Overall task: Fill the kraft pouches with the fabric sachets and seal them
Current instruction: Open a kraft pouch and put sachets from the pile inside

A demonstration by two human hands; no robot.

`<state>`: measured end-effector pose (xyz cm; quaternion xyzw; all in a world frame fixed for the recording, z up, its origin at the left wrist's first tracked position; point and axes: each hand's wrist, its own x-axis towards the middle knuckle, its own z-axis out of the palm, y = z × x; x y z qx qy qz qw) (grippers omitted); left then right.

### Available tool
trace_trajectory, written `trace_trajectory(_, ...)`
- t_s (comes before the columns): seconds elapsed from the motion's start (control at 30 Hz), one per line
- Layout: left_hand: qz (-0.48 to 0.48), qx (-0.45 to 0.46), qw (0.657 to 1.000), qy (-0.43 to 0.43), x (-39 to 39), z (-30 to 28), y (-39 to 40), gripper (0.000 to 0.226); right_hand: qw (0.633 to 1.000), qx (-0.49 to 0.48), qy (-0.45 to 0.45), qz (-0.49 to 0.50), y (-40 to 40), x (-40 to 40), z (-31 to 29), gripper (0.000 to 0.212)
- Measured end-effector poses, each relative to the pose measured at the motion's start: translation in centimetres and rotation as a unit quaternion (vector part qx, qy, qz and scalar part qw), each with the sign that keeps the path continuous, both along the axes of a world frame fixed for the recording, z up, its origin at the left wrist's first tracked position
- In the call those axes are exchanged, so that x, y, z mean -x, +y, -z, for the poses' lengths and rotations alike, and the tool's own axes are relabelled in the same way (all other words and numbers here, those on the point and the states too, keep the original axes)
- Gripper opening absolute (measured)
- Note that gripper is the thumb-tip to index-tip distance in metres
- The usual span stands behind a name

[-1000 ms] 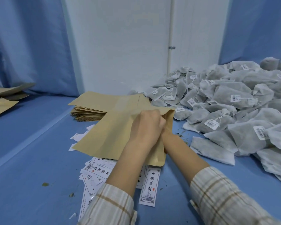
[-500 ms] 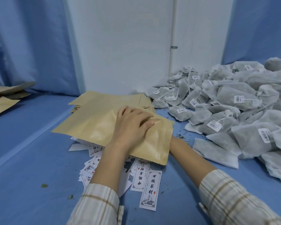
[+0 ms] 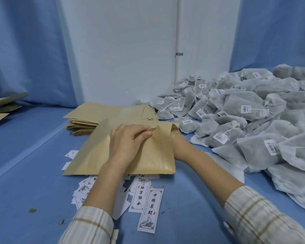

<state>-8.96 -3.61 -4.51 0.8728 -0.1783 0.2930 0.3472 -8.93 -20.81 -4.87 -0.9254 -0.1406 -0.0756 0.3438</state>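
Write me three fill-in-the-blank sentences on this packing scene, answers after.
1. The left hand rests on top of a kraft ____.
2. The heap of fabric sachets lies to the person's ____.
3. The printed labels lie on a ____ cloth-covered table.

Missing words: pouch; right; blue

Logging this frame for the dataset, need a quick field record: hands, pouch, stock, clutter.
left hand: on top of the kraft pouch, fingers curled at its open mouth
right hand: mostly hidden behind the pouch, grip unclear
pouch state: unsealed, mouth at far right
empty pouch stack: behind, flat
fabric sachets: heaped at right, tagged
paper labels: scattered under the pouch
surface: blue table
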Motion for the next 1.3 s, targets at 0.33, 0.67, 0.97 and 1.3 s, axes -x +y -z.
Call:
trace_trajectory(0.33, -0.001, -0.044, 0.997, 0.067, 0.3, 1.4, -4.3, 0.018, 0.918, 0.383, 0.073, 0.077, -10.1, 2.5, 1.5, 0.049)
trace_trajectory(0.67, 0.000, 0.031, 0.997, 0.075, -0.1, 1.8, -4.1, 0.017, 0.986, -0.002, -0.083, 0.141, -11.1, 3.5, 1.6, 0.025)
trace_trajectory(0.97, -0.001, 0.087, 0.994, 0.067, -0.4, 1.3, -4.1, 0.015, 0.819, -0.571, 0.046, 0.041, -5.7, 2.8, 4.0, 0.026)
trace_trajectory(1.3, 0.035, 0.056, 0.996, 0.056, -0.3, 2.6, -5.0, 0.012, 0.952, 0.210, -0.114, 0.192, -7.8, 2.9, 2.8, 0.034)
